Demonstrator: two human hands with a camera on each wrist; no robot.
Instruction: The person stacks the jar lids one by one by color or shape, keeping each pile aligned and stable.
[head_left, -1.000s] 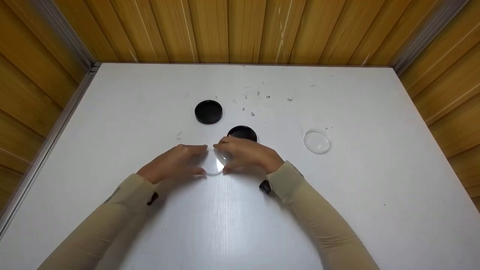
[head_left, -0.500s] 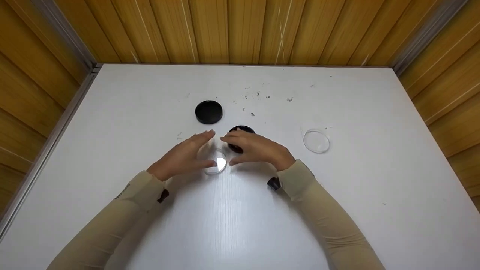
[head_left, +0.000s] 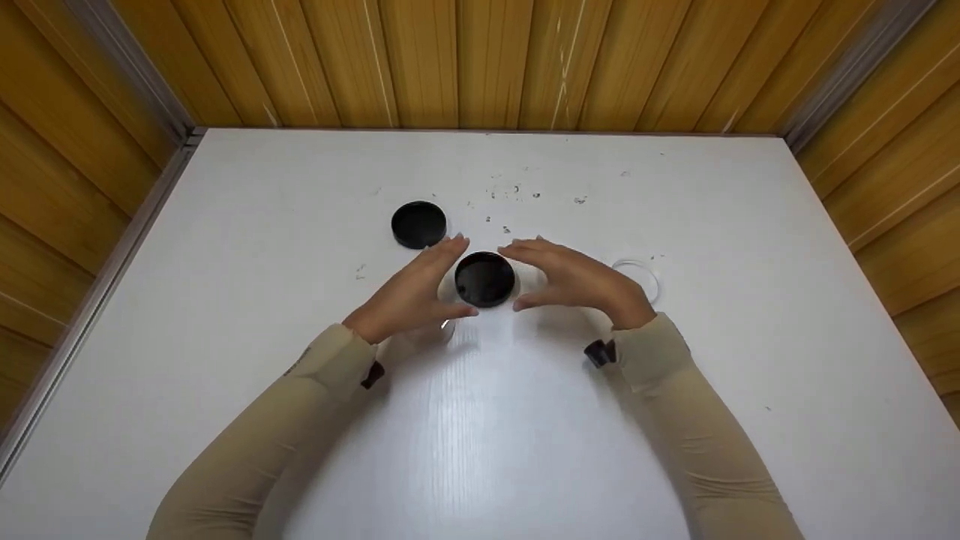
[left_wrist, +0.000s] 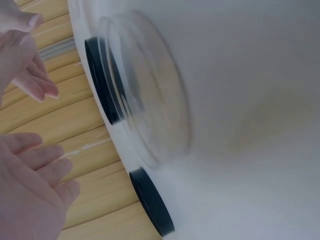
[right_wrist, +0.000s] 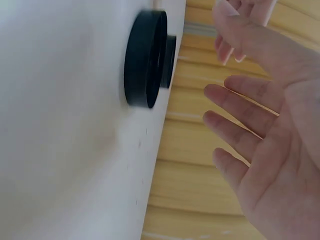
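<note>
A shallow round black dish (head_left: pixel 484 280) with a raised rim lies on the white table between the two hands. To its left is my left hand (head_left: pixel 409 296), fingers extended and thumb spread away from them, holding nothing. My right hand (head_left: pixel 577 277) is on the other side in a mirrored pose, palm facing the dish and fingers apart in the right wrist view. A clear round dish (left_wrist: pixel 150 90) lies near my left wrist; in the head view the left hand covers most of it.
Another black round dish (head_left: pixel 418 224) stands farther back, left of the middle. A clear ring-like dish (head_left: pixel 646 274) at the right is partly hidden behind the right hand. Dark specks mark the tabletop (head_left: pixel 675 195), and yellow wood-look panels (head_left: pixel 487 60) wall it in.
Both hands have let go of the clear dish and moved right and away from the body, spreading to either side of the nearer black dish. The dishes stay in place.
</note>
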